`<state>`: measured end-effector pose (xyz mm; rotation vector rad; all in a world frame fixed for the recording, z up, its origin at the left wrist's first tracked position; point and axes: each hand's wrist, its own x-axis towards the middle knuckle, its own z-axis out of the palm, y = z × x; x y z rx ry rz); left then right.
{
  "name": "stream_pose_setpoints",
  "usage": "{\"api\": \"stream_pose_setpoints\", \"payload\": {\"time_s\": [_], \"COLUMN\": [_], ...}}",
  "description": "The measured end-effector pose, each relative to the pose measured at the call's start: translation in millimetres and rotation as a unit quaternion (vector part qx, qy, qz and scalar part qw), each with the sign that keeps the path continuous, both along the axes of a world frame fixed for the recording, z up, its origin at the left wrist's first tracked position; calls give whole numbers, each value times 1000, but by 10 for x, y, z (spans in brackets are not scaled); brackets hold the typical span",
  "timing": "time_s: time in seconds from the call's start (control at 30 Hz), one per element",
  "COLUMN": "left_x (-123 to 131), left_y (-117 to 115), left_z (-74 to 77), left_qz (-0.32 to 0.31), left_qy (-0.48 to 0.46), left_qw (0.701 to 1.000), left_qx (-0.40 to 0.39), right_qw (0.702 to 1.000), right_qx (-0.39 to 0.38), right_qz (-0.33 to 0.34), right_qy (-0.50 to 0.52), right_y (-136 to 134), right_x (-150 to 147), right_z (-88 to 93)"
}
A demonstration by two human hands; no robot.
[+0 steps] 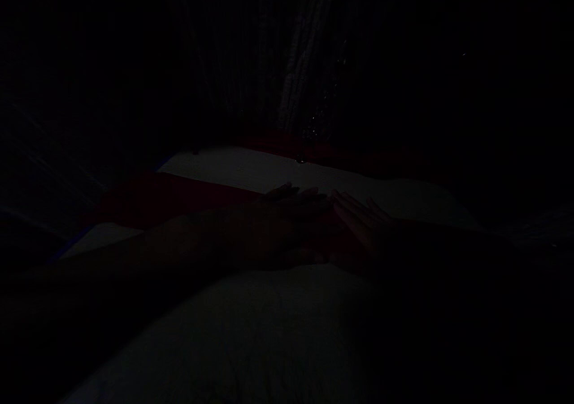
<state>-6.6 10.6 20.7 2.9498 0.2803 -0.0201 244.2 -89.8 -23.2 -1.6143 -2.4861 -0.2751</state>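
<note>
The picture is very dark. A cloth-like sheet with wide red and pale stripes (pixel 201 168) spreads out in front of me. My left hand (pixel 287 225) lies flat over a red stripe, its fingers stretched to the right. From the other side comes my right hand (pixel 361 216), fingers extended and pointing up and left, also against the sheet. The fingertips of both hands meet or nearly meet near the middle. Nothing shows in either hand. Most of the right arm is lost in shadow.
A thin blue edge (pixel 72 244) runs along the sheet's left side. Beyond the far edge, a small shiny spot (pixel 300 160) and several glints (pixel 314 126) show beside a faint, rough-textured upright surface (pixel 296 63). Darkness hides the rest.
</note>
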Motion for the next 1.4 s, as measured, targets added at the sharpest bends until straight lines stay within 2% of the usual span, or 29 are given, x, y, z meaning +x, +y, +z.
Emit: {"api": "stream_pose_setpoints", "payload": {"time_s": [0.17,0.47,0.67,0.87,1.0,1.17,1.4], "left_x": [12,19,18,30,44,35,34], "left_y": [-27,-44,-56,-61,-46,-16,-23], "left_z": [-32,-3,26,110,60,-35,-10], "left_qz": [-20,-26,-18,5,34,31,28], "left_qy": [-35,-19,-31,-86,-76,-37,-56], "left_qw": [999,999,998,995,996,998,998], "left_qx": [34,-32,-49,-51,-24,-42,-32], "right_qw": [1000,999,999,999,999,999,999], "right_qx": [6,-26,-34,8,-4,-29,-37], "right_qz": [1,-24,-17,-1,-5,-21,-30], "right_qy": [5,7,1,34,33,28,26], "right_y": [7,10,30,44,19,10,2], "right_x": [-2,14,52,45,4,-15,-35], "right_z": [8,50,48,54,48,62,96]}}
